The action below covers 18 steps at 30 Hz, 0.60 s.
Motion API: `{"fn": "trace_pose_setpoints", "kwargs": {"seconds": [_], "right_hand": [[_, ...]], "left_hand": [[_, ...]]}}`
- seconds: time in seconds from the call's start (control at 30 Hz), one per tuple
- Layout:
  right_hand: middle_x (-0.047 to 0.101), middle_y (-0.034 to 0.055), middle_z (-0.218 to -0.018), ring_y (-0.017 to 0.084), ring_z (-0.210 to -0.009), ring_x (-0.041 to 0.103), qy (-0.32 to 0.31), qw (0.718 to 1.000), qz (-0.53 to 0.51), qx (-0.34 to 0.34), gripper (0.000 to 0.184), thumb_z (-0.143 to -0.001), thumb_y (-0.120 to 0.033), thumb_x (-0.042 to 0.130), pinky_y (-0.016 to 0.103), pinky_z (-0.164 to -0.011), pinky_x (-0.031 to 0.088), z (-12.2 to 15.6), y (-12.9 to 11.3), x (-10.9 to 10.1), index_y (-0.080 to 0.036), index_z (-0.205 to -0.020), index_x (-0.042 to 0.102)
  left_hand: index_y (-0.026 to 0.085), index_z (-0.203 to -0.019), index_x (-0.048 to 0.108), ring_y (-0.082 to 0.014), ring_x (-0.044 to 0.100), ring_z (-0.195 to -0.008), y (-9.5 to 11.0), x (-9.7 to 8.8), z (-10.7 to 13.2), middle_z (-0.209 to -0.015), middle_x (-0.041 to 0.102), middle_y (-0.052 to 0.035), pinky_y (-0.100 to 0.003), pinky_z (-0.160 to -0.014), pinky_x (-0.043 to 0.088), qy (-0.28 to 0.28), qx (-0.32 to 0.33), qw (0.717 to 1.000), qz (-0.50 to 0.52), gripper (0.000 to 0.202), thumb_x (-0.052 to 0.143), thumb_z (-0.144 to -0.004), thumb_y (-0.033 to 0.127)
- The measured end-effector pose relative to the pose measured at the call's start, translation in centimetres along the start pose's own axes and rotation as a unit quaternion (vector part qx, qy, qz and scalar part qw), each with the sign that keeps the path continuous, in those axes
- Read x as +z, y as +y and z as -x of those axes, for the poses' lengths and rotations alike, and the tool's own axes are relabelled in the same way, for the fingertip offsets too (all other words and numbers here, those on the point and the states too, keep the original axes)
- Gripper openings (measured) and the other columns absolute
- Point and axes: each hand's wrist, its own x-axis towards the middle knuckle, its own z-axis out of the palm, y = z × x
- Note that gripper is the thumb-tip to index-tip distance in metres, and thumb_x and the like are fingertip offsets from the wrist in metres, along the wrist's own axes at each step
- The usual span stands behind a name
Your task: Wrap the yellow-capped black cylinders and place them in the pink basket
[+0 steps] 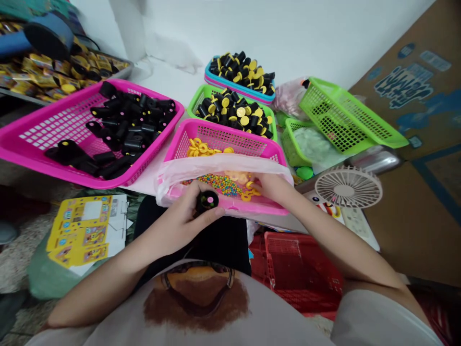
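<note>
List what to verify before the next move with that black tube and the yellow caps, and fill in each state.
1. Left hand grips the black tube, open end up: ok.
2. Fill of the tube: one pink piece shows in its mouth, level cannot tell.
3. Right hand rests on the yellow caps in the near pink basket: ok.
4. A cap pinched between the fingers: cannot tell.
5. Coloured beads lie uncovered beside the tube, with the plastic bag bunched behind them: ok.
6. Spare tubes lie in the large pink basket on the left: ok.
</note>
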Motion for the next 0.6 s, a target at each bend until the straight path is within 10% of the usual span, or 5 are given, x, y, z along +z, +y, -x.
{"fn": "trace_pose_setpoints", "kwargs": {"seconds": [0.17,0.27,0.37,0.6], "right_hand": [[0.080,0.0191,-0.114,0.033,-0.109,0.077,0.115,0.993,-0.036,-0.001,0.019,-0.103,-0.014,0.057,0.045,-0.095,0.059,5.8,-3.4,-1.7,-0.015,-0.114,0.072],[0.078,0.0058,-0.102,0.021,-0.091,0.077,0.315,0.897,-0.294,-0.099,0.012,-0.102,-0.019,0.066,0.035,-0.084,0.064,9.8,-6.5,-3.0,-0.024,-0.113,0.068],[0.073,-0.0003,-0.098,0.011,-0.071,0.071,0.263,0.798,-0.524,-0.143,0.012,-0.101,-0.023,0.071,0.024,-0.062,0.061,11.1,-9.0,-3.7,-0.028,-0.112,0.070],[0.070,-0.0042,-0.085,0.007,-0.056,0.065,0.139,0.674,-0.719,-0.098,0.025,-0.090,-0.041,0.087,0.022,-0.051,0.057,8.1,-11.7,-1.8,-0.026,-0.106,0.075]], "left_hand": [[0.021,-0.105,0.061,-0.0162,0.064,-0.093,0.2,0.3,-0.3,-0.102,0.068,-0.0010,-0.029,-0.082,0.047,0.001,-0.022,0.998,0.057,0.035,0.082,-0.092,0.046],[0.022,-0.108,0.063,-0.0167,0.064,-0.091,0.4,0.9,-0.7,-0.100,0.070,0.0003,-0.029,-0.078,0.048,-0.034,-0.038,0.997,0.063,0.038,0.086,-0.088,0.046],[0.023,-0.116,0.063,-0.0183,0.067,-0.093,0.5,1.4,-1.0,-0.100,0.073,0.0006,-0.031,-0.084,0.049,-0.065,-0.021,0.997,0.046,0.036,0.083,-0.091,0.040],[0.021,-0.120,0.058,-0.0225,0.067,-0.101,-0.2,0.8,-0.3,-0.115,0.073,-0.0078,-0.037,-0.093,0.051,-0.079,0.043,0.996,0.019,0.049,0.065,-0.101,0.065]]}}
